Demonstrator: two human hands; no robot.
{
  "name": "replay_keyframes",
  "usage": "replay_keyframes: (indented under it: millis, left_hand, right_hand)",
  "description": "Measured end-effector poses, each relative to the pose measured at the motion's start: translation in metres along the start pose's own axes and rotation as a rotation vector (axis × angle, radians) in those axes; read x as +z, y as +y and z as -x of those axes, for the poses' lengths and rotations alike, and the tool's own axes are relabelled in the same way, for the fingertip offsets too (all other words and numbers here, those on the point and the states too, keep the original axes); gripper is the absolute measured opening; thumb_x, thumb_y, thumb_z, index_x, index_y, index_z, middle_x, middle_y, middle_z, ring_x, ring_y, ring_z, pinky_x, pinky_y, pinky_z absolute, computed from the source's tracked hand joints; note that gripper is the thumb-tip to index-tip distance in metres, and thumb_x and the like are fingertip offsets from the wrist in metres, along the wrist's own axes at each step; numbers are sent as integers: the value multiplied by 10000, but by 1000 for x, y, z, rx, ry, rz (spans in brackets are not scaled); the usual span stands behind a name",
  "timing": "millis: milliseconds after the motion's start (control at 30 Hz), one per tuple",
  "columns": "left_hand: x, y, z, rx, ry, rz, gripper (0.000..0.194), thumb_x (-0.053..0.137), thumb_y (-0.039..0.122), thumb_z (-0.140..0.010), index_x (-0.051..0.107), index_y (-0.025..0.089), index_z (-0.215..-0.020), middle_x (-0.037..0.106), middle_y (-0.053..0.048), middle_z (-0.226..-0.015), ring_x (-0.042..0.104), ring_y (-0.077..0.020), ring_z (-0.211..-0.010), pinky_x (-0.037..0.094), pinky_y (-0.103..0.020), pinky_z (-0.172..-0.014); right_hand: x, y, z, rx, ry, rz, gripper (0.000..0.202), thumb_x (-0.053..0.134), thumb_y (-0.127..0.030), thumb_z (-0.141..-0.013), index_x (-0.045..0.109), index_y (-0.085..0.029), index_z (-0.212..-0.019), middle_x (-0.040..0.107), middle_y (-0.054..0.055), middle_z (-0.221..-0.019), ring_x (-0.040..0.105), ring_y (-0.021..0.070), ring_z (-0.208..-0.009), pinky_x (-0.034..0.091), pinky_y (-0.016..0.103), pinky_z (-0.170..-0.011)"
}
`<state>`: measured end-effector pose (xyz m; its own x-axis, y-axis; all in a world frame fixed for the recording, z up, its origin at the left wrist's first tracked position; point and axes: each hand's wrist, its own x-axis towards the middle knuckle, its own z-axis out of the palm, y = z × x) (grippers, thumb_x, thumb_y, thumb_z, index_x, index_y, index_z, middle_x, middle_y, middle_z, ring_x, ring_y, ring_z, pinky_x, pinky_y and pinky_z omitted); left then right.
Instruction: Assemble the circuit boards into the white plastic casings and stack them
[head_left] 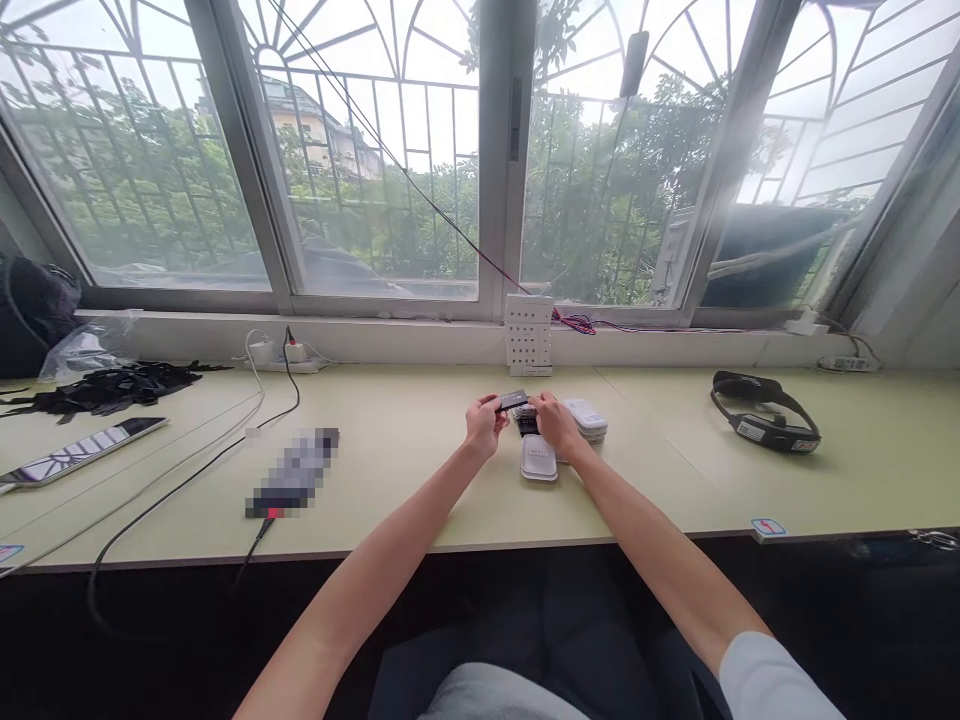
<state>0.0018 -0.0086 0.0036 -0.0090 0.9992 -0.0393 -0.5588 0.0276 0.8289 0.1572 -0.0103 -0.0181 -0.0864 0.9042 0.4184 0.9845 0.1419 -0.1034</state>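
A: Black flat piece (514,400): location?
B: Held above worktop (660,480) between hands, long axis roughly left to right.
A: Grip?
B: Pinched at left end by left hand (486,424); met at right end by right hand (553,422), cannot tell whether gripped. Just nearer: white case (538,456).

I see: headset (776,432) to my right | tablet (86,452), left | black strips (120,388), far left | windows (615,200), far

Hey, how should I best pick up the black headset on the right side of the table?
Probably by the near, labelled section of the headset, coming from above, fingers inside the loop and thumb outside: its band curves around an open middle, and that section faces you.
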Motion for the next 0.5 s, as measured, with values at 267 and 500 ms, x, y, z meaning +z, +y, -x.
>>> replay_keyframes:
  millis: [267,500]
  left_hand:
    - [-2,-1,-7,-103,-36,42,92,621,36,-859,617,111,-912,581,0,-616,476,-50,-457,393,-190,-459]
    - [-2,4,-6,-190,-62,60,21,673,104,-868,653,101,-871,607,-18,-610,517,-64,-465,454,-178,-462]
  right_hand:
    - [-3,0,6,-37,154,-48,349,399,-42,-940,660,-182,-1126,603,107,-1148,623,162,-767,359,257,-616]
    - [1,0,16,-143,323,-57,357,404,-34,-923,665,-185,-1114,600,102,-1127,594,160,-768,346,248,-580]
